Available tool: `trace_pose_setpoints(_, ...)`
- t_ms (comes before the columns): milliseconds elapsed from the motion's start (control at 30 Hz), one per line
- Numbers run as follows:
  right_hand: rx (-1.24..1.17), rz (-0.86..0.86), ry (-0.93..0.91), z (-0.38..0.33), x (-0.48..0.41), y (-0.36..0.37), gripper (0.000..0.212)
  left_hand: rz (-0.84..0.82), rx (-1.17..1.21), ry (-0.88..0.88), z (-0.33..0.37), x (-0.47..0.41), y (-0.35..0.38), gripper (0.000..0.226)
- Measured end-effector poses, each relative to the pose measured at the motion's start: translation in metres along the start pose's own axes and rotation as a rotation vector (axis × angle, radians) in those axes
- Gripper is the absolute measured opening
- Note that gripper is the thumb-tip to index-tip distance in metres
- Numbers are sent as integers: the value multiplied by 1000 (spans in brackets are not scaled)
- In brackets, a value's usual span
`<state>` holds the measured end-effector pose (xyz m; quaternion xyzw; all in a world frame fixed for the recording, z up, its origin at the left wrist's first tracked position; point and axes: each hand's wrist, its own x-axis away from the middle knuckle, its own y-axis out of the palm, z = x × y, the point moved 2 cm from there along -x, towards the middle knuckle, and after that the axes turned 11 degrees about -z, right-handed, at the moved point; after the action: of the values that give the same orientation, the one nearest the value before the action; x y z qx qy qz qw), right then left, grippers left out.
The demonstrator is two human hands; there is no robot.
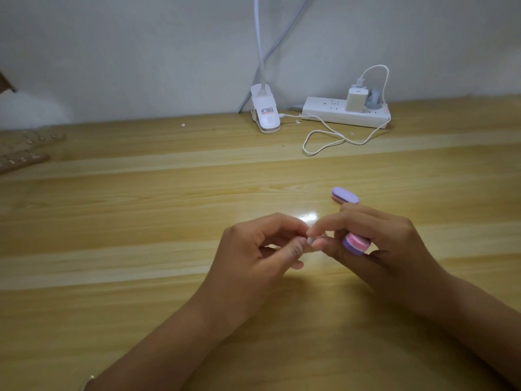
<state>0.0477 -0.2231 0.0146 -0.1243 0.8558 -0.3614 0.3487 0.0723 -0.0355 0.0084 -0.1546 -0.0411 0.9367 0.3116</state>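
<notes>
Wooden tabletop [141, 221] against a pale wall; head view only. Left hand [253, 249] curled, fingertips pinching a small whitish piece [310, 240] over the table's middle; what it is cannot be told. Right hand [386, 244] meets that piece with thumb and forefinger; its other fingers grasp a pink-and-purple buffer block [356, 244]. Second buffer block [344, 195] lies on the table just beyond the right hand; clip lamp [265, 114], power strip [338, 114] and looped white cable [324, 136] sit by the wall.
</notes>
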Motion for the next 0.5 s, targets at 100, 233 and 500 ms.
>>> trace_pose_setpoints(100, -17, 22, -13, -1, 0, -2, 17, 1, -21, 4, 0, 1, 2, 15)
trace_pose_setpoints(233, 27, 56, -28, -1, -1, -3, 14, 25, -31, 17, 3, 1, 1, 12)
trace_pose_setpoints(500, 70, 86, -46, -3, 0, -2, 14, 74, -128, 51, 8, 2, 0, 19)
